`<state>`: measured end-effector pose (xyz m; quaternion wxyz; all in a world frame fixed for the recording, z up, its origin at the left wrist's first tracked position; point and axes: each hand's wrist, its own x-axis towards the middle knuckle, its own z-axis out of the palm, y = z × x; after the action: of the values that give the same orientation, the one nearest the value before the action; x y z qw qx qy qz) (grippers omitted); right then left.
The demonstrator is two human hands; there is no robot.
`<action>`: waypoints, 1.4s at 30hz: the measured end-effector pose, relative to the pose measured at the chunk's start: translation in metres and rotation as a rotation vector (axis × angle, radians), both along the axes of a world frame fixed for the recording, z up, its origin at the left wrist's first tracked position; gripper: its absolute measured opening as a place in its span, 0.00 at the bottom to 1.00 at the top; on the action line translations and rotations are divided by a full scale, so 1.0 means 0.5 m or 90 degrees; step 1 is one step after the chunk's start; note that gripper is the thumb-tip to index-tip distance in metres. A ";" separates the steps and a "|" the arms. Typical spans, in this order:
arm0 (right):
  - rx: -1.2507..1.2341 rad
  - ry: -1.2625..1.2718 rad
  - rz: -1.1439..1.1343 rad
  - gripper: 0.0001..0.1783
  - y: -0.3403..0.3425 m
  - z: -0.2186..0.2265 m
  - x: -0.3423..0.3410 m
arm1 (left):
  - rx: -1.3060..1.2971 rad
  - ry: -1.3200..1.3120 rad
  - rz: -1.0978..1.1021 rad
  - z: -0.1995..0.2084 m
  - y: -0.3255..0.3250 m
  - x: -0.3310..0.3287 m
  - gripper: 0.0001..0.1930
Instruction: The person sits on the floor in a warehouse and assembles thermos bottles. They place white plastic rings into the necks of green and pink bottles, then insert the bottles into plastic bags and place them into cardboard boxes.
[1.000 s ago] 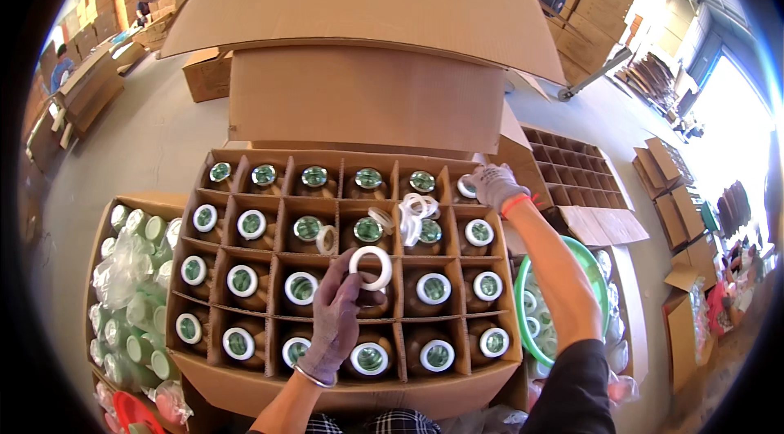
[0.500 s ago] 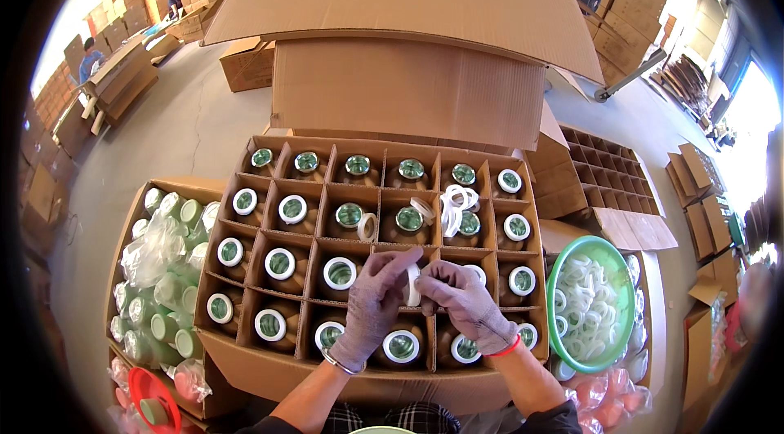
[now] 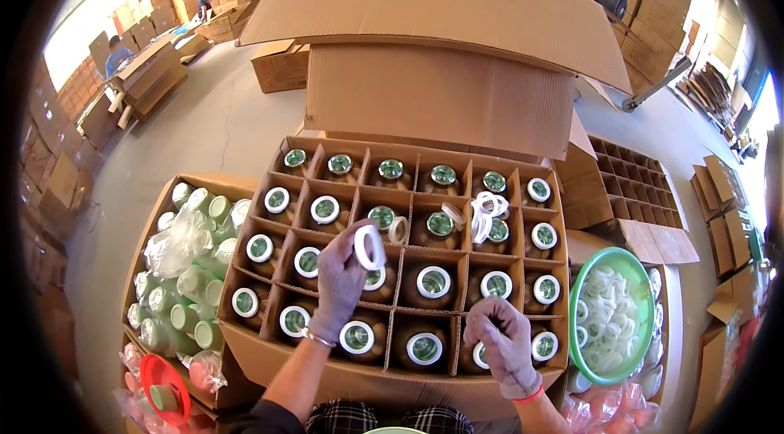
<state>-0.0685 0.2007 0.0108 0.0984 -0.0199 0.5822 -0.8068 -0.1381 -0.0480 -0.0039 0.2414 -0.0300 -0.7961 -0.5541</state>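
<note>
My left hand [image 3: 339, 283], in a grey glove, grips a white plastic ring [image 3: 369, 247] above the left-middle cells of a divided cardboard box [image 3: 384, 385]. Glass jars stand upright in the cells. Many have white rings round their mouths, like one jar [image 3: 434, 282] between my hands; several in the far rows are bare, such as this jar [image 3: 390, 169]. My right hand [image 3: 502, 344], also gloved, is curled over the near right cells, fingers closed; whether anything is in them is hidden. Loose white rings [image 3: 484, 213] lie on the jars and dividers in the second row.
A green basket [image 3: 608, 378] of white rings stands to the right. At the left, a carton holds pale green cups [image 3: 196, 280] in plastic, with a red bowl [image 3: 164, 389] nearer. Tall box flaps [image 3: 437, 99] rise behind. Another divided box [image 3: 641, 189] sits far right; two people work far left.
My hands have moved apart: the left went left and up with the white ring, the right went right and down. The whole view has shifted, so the scene sits farther right.
</note>
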 end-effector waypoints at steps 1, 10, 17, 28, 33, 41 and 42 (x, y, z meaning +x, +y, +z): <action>0.079 -0.034 -0.026 0.05 -0.010 0.008 -0.012 | 0.104 -0.099 -0.122 0.009 -0.012 -0.010 0.14; 0.512 0.566 -0.060 0.17 -0.140 0.015 -0.183 | 0.060 -0.123 -0.226 0.017 0.028 0.013 0.14; 0.548 0.580 -0.122 0.12 -0.176 -0.006 -0.211 | -0.054 -0.118 -0.137 0.015 0.007 -0.009 0.13; 0.067 0.020 -0.028 0.10 -0.152 -0.001 -0.473 | -0.430 -0.199 0.164 -0.087 -0.270 -0.435 0.13; 0.117 0.049 -0.033 0.13 -0.152 -0.071 -0.571 | -0.549 -0.459 0.133 -0.089 -0.263 -0.496 0.15; 0.660 0.521 -0.087 0.09 -0.241 -0.177 -0.681 | -0.609 -0.455 0.112 -0.070 -0.244 -0.478 0.15; 0.707 0.619 -0.086 0.10 -0.256 -0.178 -0.679 | -0.625 -0.446 0.118 -0.074 -0.246 -0.477 0.15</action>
<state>-0.4078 0.0725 -0.0782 -0.2249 -0.2867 0.8823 -0.2979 -0.3766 -0.1709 -0.0411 -0.0299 0.1157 -0.9899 -0.0758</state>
